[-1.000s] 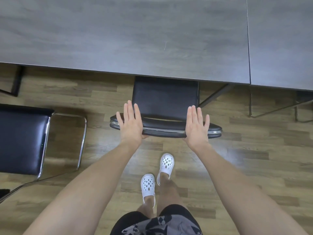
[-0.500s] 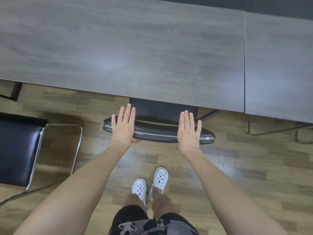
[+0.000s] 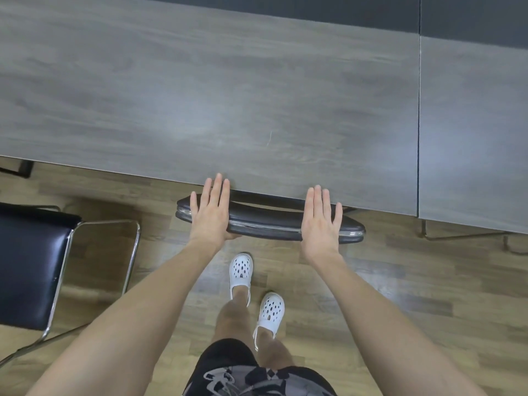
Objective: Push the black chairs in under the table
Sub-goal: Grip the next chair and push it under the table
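Item one: black chair [image 3: 265, 221], centre of frame. Its seat is hidden under the bench [image 3: 200, 95], and I see only the curved backrest top just below the bench's near edge. My left hand [image 3: 210, 215] lies flat on the backrest's left end, fingers [image 3: 218, 190] straight and close together, tips at the bench edge. My right hand [image 3: 321, 224] lies flat on the right end, fingers straight and slightly spread.

Item two: second black chair [image 3: 31, 264], left edge of frame, seat out from under the bench, chrome frame on the wood floor [image 3: 400, 281].

Item three: white clogs [image 3: 241, 270], lower centre.
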